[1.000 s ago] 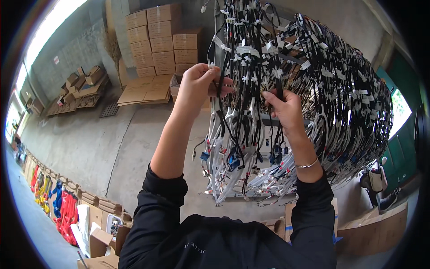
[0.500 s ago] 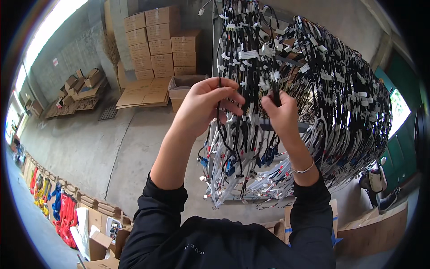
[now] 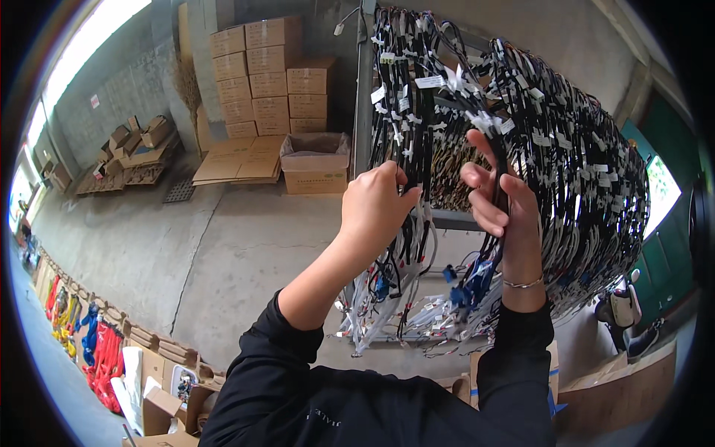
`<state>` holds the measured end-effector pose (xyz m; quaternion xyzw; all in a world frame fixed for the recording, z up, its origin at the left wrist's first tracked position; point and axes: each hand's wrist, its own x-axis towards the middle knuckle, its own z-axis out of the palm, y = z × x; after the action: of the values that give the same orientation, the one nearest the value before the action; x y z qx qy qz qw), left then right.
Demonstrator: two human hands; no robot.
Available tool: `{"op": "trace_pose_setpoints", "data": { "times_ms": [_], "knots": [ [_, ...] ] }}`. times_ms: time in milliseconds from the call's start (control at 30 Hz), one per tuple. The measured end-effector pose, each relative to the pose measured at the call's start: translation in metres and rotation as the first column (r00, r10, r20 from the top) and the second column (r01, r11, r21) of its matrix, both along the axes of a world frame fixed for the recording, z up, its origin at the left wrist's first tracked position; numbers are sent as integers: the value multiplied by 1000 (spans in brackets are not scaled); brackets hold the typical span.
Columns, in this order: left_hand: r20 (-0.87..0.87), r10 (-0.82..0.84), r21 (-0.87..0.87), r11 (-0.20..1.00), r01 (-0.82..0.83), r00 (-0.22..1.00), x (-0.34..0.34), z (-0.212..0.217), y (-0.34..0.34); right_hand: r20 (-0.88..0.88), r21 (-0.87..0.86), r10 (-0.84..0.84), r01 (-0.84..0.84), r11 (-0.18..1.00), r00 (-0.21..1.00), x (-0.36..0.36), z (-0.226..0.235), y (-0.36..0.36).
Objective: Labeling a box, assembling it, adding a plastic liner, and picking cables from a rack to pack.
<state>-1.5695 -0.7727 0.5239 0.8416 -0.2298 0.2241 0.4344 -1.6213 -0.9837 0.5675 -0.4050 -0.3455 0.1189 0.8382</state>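
Many black and white wire harnesses [image 3: 581,179] with white tags and connectors hang densely along a metal rack [image 3: 456,220]. My left hand [image 3: 376,208] is closed round black strands of the front hanging wire harnesses [image 3: 404,119], its fingertips hidden behind them. In my right hand [image 3: 508,197] lies one black bundle, a wire harness [image 3: 500,155], pulled apart to the right from the front row. The thumb and fingers curve loosely about it. White connectors [image 3: 477,104] sit on this bundle above the hand, and blue connectors [image 3: 462,296] dangle lower down.
Stacked cardboard boxes [image 3: 268,74] stand by the back wall, with an open lined carton [image 3: 316,179] before them. Flattened cardboard [image 3: 237,160] lies alongside. Red cable bundles [image 3: 106,369] and more cartons [image 3: 164,410] are at lower left. A wooden panel [image 3: 625,387] is at lower right.
My right hand has moved right, drawing a black harness bundle away from the front row and opening a gap. My left hand has shifted right and down and closed round the hanging strands.
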Motion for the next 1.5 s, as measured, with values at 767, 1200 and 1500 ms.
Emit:
{"op": "trace_pose_setpoints", "data": {
  "times_ms": [767, 1200, 1500],
  "knots": [
    [-217, -789, -535, 589, 606, 575, -83, 36, 22, -190, -8, -64, 64, 998, 980, -7, 9, 46],
    [18, 97, -174, 980, -93, 995, 28, 3, 7, -88, 111, -31, 40, 993, 996, -17, 124, 17],
    [170, 134, -287, 954, -81, 976, 37, 1, -2, -84, 103, -107, 115, 988, 991, -25, 119, 20]
  ]
}}
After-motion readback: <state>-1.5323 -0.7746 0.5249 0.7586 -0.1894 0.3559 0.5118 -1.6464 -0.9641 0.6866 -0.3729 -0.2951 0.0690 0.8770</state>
